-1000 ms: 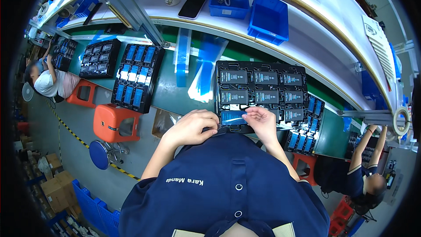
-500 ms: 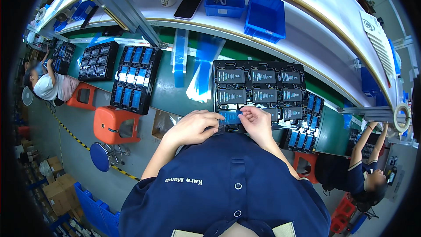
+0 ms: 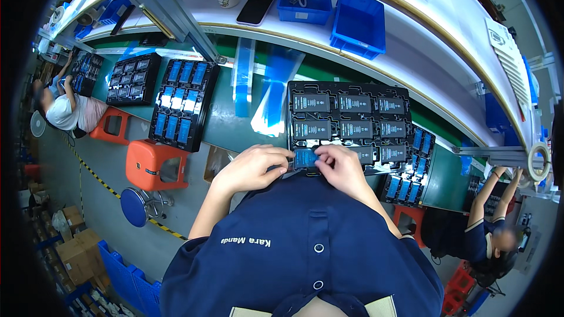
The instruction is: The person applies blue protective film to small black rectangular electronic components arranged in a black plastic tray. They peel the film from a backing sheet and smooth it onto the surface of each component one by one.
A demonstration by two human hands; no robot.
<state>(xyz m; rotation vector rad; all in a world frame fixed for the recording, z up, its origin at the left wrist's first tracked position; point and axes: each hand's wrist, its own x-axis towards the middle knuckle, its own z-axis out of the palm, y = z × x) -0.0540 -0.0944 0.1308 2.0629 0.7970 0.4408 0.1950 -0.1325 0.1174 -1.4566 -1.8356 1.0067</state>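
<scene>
A black tray (image 3: 348, 87) in front of me holds flat black battery packs (image 3: 311, 103) in rows. In its near left slot lies a pack covered by blue film (image 3: 305, 158). My left hand (image 3: 255, 167) is at the left edge of that pack, index fingertip touching it, thumb held apart below. At the pack's right edge, my right hand (image 3: 342, 167) has thumb and index finger closed on what looks like the film's edge. The fingertips partly hide the contact. My right hand also covers part of the neighbouring pack (image 3: 364, 154).
Trays with blue-filmed packs stand at left (image 3: 178, 104) and right (image 3: 411, 167). Blue film strips (image 3: 271, 103) lie on the green bench (image 3: 226, 132). A shelf above bears a phone (image 3: 257, 7) and blue bins (image 3: 358, 23). Co-workers sit at left (image 3: 73, 111) and right (image 3: 470, 238).
My right hand's fingers have come down and closer to the blue-filmed pack's right edge. My left hand has shifted slightly, its thumb now farther from the fingers.
</scene>
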